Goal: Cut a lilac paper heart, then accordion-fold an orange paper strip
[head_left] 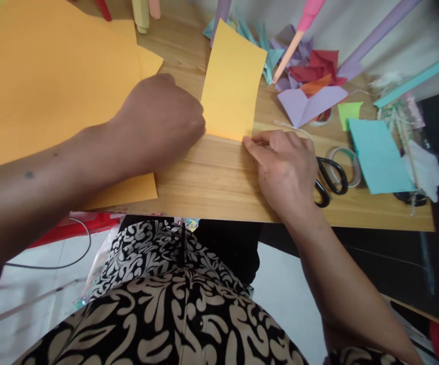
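A small yellow sheet of paper (234, 83) lies on the wooden table, its far edge curving slightly upward. My left hand (162, 119) is closed at the lower left corner of this sheet, its fingertips mostly hidden behind the knuckles. At the lower right corner, the thumb and index finger of my right hand (285, 165) pinch the paper's edge. Black-handled scissors (331, 177) lie just right of my right hand, their blades hidden beneath it. Under my left forearm spread large orange-yellow sheets (59, 76).
Folded purple paper (312, 104), red paper (314, 68) and rolled paper sticks (379, 35) crowd the back right. A tape roll (352, 167) and a turquoise sheet (381, 157) sit at the right. The wooden table's (211, 195) front edge runs close to my body.
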Demonstrator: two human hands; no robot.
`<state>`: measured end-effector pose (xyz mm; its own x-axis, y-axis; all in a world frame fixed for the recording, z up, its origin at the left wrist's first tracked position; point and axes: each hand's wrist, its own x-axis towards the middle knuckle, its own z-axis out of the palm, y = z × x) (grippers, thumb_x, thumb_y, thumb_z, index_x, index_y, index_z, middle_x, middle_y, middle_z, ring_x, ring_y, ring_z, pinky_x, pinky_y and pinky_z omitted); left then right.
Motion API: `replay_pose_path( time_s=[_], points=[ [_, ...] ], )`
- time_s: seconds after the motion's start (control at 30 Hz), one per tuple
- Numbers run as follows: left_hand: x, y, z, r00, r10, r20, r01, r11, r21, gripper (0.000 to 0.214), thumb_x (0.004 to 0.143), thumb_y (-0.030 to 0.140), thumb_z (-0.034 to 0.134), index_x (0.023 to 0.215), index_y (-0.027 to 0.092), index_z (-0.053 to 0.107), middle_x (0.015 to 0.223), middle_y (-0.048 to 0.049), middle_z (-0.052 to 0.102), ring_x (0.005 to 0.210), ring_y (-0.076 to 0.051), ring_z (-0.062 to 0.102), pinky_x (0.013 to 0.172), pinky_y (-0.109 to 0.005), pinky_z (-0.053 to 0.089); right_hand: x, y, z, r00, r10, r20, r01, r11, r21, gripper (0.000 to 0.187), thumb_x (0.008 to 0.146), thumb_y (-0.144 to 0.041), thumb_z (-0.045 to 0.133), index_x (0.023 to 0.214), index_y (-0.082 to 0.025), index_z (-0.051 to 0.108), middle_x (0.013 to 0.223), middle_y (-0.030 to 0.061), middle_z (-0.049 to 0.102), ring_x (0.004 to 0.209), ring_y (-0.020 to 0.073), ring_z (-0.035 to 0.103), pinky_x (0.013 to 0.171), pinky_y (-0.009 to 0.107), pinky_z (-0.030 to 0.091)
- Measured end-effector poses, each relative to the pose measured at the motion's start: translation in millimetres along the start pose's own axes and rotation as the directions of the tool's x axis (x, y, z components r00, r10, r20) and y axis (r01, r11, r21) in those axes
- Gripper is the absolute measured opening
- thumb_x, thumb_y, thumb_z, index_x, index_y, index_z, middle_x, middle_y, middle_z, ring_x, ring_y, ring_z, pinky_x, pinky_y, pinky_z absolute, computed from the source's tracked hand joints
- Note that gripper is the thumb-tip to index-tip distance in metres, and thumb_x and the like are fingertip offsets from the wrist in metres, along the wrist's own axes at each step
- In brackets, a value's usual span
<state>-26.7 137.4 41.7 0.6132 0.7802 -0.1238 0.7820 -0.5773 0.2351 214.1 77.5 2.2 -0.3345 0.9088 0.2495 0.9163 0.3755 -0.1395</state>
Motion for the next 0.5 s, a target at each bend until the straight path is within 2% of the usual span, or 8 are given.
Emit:
replay_pose_path(
  time_s=[0.1,0.17,0.27,0.37,0.43,0.5],
  points=[
    [-2,-2,-9.6,0.998,-0.041,0.054,0.024,0.955,0.294,0.035,0.095,0.024,0.039,0.074,0.01,0.064,0.071,-0.0095,0.053,0.087,-0.026,0.056,0.085,-0.042,0.046,-2,0,-3,1.0,0.002,0.023,-0.001,0.999,-0.035,0.033,0.101,-0.019,0.04,0.113,-0.026,0.071,0.113,0.0085,0.07,0.102,0.0279,0.059,0.087,0.046,0.038],
    [-2,-4,-12.0,0.997,-0.04,0.067,0.014,0.935,0.354,0.032,0.095,0.025,0.042,0.077,0.011,0.064,0.071,-0.0084,0.054,0.085,-0.024,0.057,0.081,-0.039,0.048,-2,2,-7,0.999,-0.001,0.033,0.002,0.999,-0.038,0.033,0.1,-0.018,0.042,0.112,-0.026,0.071,0.114,0.0087,0.071,0.102,0.0285,0.061,0.086,0.046,0.039],
    [-1,-7,-11.0,0.998,-0.036,0.056,0.016,0.947,0.32,0.027,0.093,0.024,0.045,0.079,0.013,0.064,0.073,-0.0074,0.056,0.087,-0.024,0.058,0.083,-0.038,0.048,2,4,-15,1.0,-0.008,-0.015,0.006,0.996,-0.092,0.03,0.099,-0.02,0.045,0.111,-0.023,0.072,0.112,0.0099,0.072,0.101,0.031,0.063,0.083,0.047,0.04],
    [0,-8,-9.7,0.999,-0.032,0.039,0.022,0.968,0.25,0.023,0.091,0.023,0.048,0.077,0.014,0.063,0.072,-0.0066,0.057,0.089,-0.024,0.059,0.085,-0.038,0.048,10,0,-19,0.997,-0.055,-0.058,0.046,0.988,-0.149,0.028,0.099,-0.027,0.05,0.118,-0.023,0.069,0.113,0.0103,0.072,0.102,0.0319,0.063,0.083,0.046,0.04],
    [0,-8,-9.8,0.999,-0.027,0.037,0.018,0.973,0.228,0.021,0.089,0.021,0.049,0.074,0.014,0.061,0.073,-0.0068,0.058,0.088,-0.024,0.059,0.082,-0.037,0.048,16,-4,-17,0.994,-0.104,-0.021,0.1,0.986,-0.136,0.027,0.099,-0.03,0.052,0.121,-0.025,0.068,0.115,0.0095,0.071,0.103,0.0306,0.062,0.085,0.045,0.04],
    [1,-10,-9.8,1.0,-0.012,0.024,0.006,0.974,0.226,0.022,0.088,0.02,0.048,0.071,0.014,0.06,0.075,-0.0088,0.06,0.085,-0.024,0.06,0.077,-0.036,0.047,22,-7,-12,0.991,-0.134,0.02,0.135,0.983,-0.124,0.023,0.1,-0.03,0.051,0.114,-0.025,0.07,0.111,0.0087,0.072,0.101,0.029,0.061,0.085,0.044,0.04]
  ],
)
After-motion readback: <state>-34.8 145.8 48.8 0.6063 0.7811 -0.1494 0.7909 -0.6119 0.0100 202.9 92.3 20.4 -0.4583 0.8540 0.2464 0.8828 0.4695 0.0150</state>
